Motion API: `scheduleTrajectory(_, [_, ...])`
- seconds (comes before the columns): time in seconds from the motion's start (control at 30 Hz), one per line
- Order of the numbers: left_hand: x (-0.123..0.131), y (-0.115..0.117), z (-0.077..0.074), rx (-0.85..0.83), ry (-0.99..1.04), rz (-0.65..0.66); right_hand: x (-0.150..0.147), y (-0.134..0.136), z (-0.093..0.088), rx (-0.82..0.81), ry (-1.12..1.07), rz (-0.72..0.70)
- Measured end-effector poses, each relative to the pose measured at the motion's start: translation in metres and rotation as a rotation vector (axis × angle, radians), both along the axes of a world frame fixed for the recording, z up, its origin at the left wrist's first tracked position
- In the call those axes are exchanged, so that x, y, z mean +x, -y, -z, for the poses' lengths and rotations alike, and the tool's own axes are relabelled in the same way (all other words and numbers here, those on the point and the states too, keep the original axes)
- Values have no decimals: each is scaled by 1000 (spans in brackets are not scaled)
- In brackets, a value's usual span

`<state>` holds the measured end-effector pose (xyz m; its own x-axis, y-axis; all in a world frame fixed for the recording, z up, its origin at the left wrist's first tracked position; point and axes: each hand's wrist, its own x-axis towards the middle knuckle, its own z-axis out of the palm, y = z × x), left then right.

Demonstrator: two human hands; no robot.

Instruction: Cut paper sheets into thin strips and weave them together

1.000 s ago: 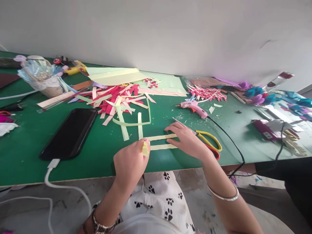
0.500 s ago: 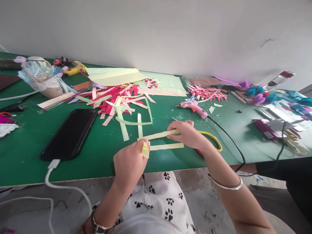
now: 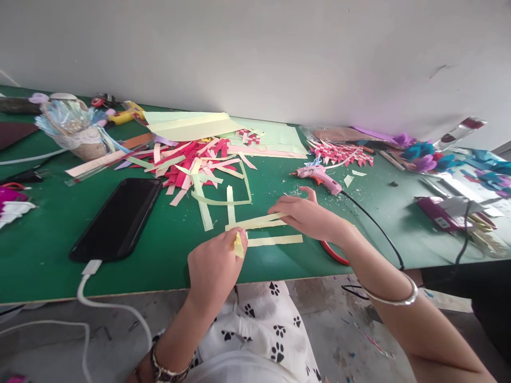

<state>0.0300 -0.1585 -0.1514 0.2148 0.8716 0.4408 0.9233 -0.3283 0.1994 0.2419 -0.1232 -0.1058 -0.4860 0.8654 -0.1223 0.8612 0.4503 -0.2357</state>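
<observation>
My left hand (image 3: 215,260) is closed in a pinch around a pale yellow paper strip, with a small folded yellow piece (image 3: 238,246) showing at the thumb. From there the paper strip (image 3: 259,221) runs right to my right hand (image 3: 305,215). The fingers of that hand are bent over the strip's far end, and one finger sticks up apart; its thumb is hidden. Under the held strip, part of another pale length shows. A loose yellow strip (image 3: 275,241) lies just below, and a short upright strip (image 3: 230,205) lies above. Red-handled scissors (image 3: 334,254) are partly hidden by my right wrist.
A pink glue gun (image 3: 319,178) with a black cord lies beyond my right hand. Left stands a black phone (image 3: 117,218) on a white cable. Behind are a pile of red and pink strips (image 3: 187,159), pale green sheets (image 3: 195,125) and a woven red-white piece (image 3: 339,152).
My right hand has shifted slightly and opened out somewhat, one finger now raised, its forearm swung right. A second pale length shows beneath the held strip. My left hand keeps its pinch.
</observation>
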Motion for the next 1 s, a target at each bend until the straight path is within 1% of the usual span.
scheduleTrajectory(0.13, [2,-1,2,43,-16,-28,-8,2,-13,172,151,-90])
scheduleTrajectory(0.27, [5,-2,2,48,-51,-36,-23,4,-33,255,302,-156])
scheduleTrajectory(0.37, [5,-3,2,38,-89,-36,-32,4,-46,234,312,-188])
scheduleTrajectory(0.47, [5,-3,2,67,-119,-40,-35,3,-53,197,230,-202])
scheduleTrajectory(0.53, [5,-2,3,85,-136,-50,-33,1,-55,173,186,-228])
scheduleTrajectory(0.67, [5,-3,4,95,-155,-75,-30,-5,-57,102,178,-307])
scheduleTrajectory(0.87, [6,-5,4,159,-157,-76,-37,-6,-64,54,-19,-278])
scheduleTrajectory(1.0, [6,-6,5,135,-145,-59,-45,-9,-67,26,59,-318])
